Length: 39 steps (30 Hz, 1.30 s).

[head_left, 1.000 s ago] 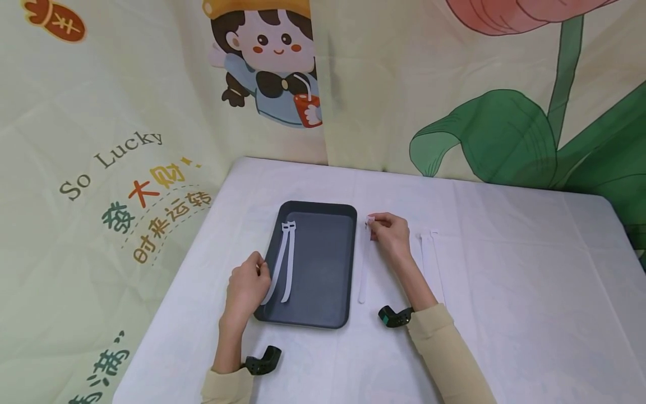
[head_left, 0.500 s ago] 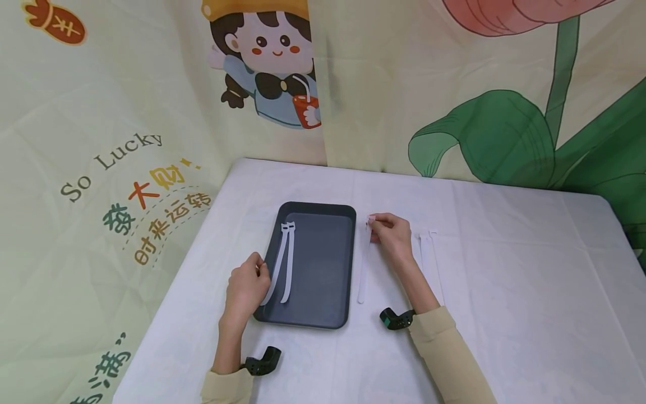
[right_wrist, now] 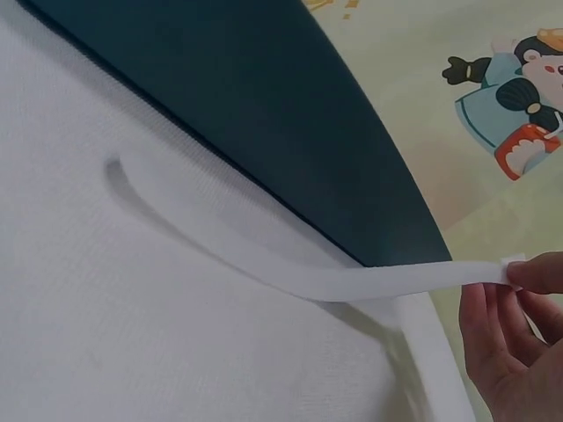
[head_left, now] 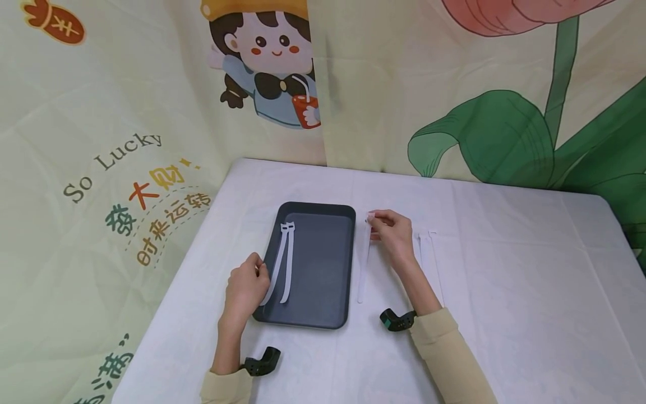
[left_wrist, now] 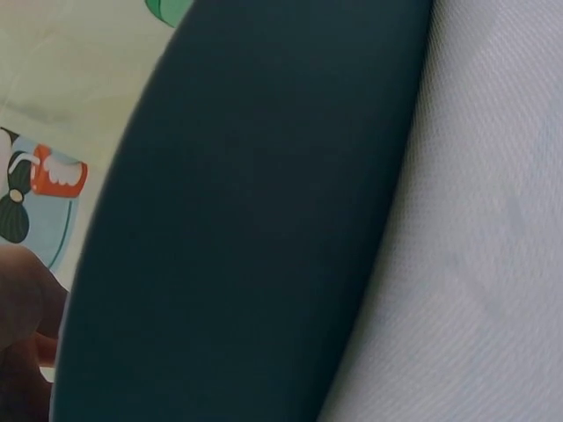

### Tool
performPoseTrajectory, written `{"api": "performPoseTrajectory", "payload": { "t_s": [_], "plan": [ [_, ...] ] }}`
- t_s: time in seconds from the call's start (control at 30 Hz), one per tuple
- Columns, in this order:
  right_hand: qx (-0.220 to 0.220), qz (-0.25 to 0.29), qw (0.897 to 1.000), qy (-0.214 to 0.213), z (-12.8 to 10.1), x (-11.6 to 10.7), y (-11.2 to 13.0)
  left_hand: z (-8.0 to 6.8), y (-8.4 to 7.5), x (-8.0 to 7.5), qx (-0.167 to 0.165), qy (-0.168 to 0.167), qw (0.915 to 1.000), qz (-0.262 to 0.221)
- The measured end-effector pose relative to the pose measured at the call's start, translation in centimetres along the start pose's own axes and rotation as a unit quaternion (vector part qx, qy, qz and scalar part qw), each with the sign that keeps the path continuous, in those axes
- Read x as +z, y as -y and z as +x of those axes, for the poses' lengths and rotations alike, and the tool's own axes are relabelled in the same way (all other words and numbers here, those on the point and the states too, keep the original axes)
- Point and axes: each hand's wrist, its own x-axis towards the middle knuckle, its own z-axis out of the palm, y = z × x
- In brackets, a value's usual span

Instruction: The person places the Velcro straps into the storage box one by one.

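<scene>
Head view shows the right hand (head_left: pixel 392 234) pinching the top end of a long white fabric strap (head_left: pixel 363 264) between thumb and fingertips, just beside the right edge of a dark rectangular plastic tray (head_left: pixel 323 264). That end is lifted clear of the white tablecloth (head_left: pixel 504 280), while the strap's lower end lies flat on the cloth (the right wrist view shows the arc plainly: strap (right_wrist: pixel 290 264) rising to the fingertips (right_wrist: pixel 528 274), tray rim (right_wrist: pixel 290 132) close behind it).

The left hand (head_left: pixel 245 289) rests at the tray's left rim with fingers loosely curled against it; whether it grips the rim I cannot tell. In the left wrist view only a sliver of that hand (left_wrist: pixel 22 343) shows beside the tray's dark wall (left_wrist: pixel 246 220).

Two more white straps (head_left: pixel 282 264) lie side by side in the tray, near its left wall. Another pair of white straps (head_left: pixel 428 264) lies on the cloth just right of the right hand. A printed cartoon backdrop (head_left: pixel 151 112) hangs behind the table.
</scene>
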Motion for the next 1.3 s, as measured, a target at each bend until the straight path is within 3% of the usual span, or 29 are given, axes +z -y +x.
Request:
{"api": "performPoseTrajectory", "payload": {
  "t_s": [0.83,1.3],
  "plan": [
    [-0.041,0.037,0.998,0.002,-1.0,-0.2,2.7,0.1,0.1,-0.1,-0.004,0.007,1.0,0.001],
    [-0.038,0.054,0.998,0.02,-1.9,1.5,4.3,0.0,0.2,-0.3,0.001,0.008,1.0,-0.002]
  ]
}}
